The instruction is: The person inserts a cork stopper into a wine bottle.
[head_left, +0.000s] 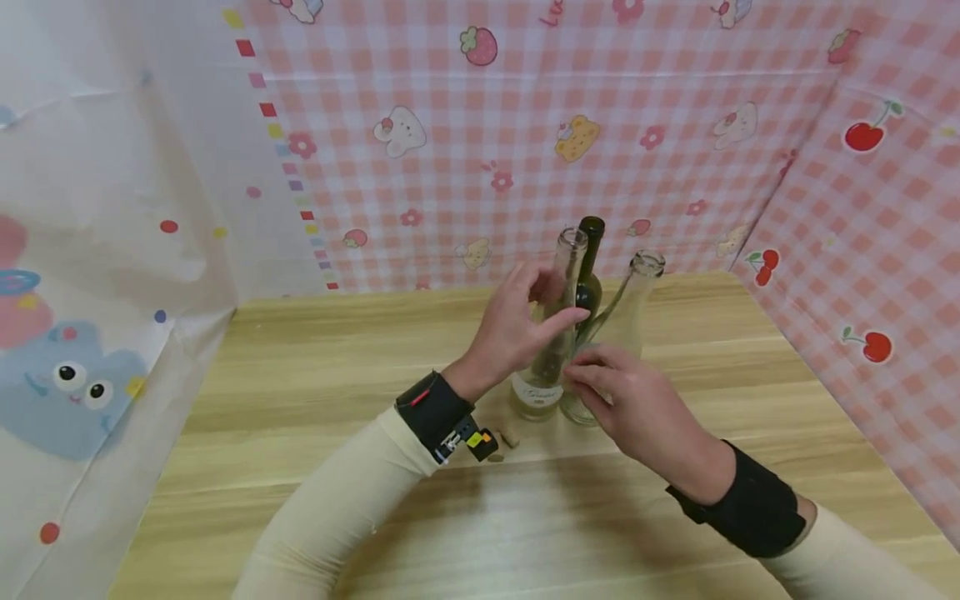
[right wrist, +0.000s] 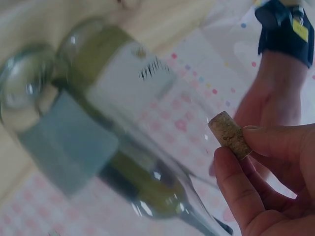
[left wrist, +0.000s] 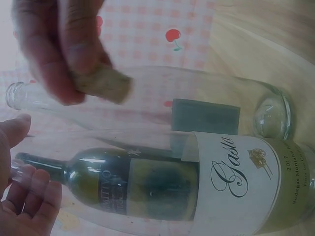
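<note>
My left hand (head_left: pixel 512 327) holds the neck of a clear wine bottle (head_left: pixel 538 392) with a white label, its thumb on the near side. The bottle stands upright on the table. Between thumb and fingertips, my right hand (head_left: pixel 647 402) pinches a short cork (right wrist: pixel 230 134), seen best in the right wrist view. This cork is beside the bottles, apart from their mouths. A second clear bottle (head_left: pixel 636 304) stands to the right of the labelled one. Behind them rises a dark green bottle (head_left: pixel 591 229), partly hidden by the clear glass.
Small corks (head_left: pixel 510 437) lie on the wooden table (head_left: pixel 300 400) near my left wrist. A pink checked cloth (head_left: pixel 450 192) hangs close behind the bottles, with more cloth along the right and left sides.
</note>
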Available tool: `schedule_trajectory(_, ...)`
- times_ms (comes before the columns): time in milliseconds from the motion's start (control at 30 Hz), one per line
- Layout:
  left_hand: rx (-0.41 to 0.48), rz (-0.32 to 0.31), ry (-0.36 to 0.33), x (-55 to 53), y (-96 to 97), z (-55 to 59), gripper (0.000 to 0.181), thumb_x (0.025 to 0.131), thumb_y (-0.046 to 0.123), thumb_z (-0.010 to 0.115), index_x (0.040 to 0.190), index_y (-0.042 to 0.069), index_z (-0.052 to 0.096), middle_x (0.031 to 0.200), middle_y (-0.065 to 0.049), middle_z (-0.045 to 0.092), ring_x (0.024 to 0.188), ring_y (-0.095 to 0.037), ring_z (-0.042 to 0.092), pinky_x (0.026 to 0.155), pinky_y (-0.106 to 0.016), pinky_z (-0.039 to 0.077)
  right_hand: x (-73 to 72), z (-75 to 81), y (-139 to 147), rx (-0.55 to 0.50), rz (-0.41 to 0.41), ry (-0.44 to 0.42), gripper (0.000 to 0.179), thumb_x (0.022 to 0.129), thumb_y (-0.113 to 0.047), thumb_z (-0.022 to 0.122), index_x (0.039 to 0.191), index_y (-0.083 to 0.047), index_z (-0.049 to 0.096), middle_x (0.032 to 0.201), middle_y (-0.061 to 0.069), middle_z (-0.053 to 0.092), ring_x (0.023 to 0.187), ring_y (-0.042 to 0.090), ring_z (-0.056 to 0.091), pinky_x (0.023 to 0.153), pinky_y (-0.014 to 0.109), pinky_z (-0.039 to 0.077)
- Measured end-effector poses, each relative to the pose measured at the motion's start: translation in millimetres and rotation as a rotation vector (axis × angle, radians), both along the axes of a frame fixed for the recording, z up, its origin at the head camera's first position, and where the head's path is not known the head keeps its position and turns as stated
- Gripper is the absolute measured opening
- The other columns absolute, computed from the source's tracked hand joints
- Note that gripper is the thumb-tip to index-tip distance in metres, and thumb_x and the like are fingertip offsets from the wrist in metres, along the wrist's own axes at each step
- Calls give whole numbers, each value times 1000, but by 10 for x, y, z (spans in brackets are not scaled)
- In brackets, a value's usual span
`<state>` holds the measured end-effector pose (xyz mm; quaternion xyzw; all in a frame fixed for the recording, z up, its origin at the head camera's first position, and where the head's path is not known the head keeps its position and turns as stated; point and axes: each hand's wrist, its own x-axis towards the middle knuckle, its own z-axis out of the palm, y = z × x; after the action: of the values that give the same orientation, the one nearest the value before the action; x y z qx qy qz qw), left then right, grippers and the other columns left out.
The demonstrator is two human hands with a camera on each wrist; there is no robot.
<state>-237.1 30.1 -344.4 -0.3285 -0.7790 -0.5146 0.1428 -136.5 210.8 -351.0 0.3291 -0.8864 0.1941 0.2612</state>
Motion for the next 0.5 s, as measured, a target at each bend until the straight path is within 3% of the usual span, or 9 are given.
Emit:
schedule_trajectory(167,-20,17,-2,0,22,6,44,92,27,83,124,8,58,107,-8,58,97,-20,55,87,-41,53,-28,263,85,29,-25,33,23,81,3,86,103,-2,81,100,10,73,84,21,72,66,34,61)
schedule_trajectory(367,-35,28,-8,6,17,11,46,93,26,82,126,7,58,111,-9,58,100,-20,56,87,-33,51,-41,547,123,56,-49,34,27,82,2,85,108,-3,81,104,13,73,86,25,73,68,38,62)
schedule_trajectory(500,-25,17,-10,6,21,-2,44,93,25,81,124,6,57,111,-10,57,99,-20,54,87,-40,53,-59,693,122,73,-60,44,27,83,2,83,109,-3,81,104,13,73,84,25,73,67,39,61)
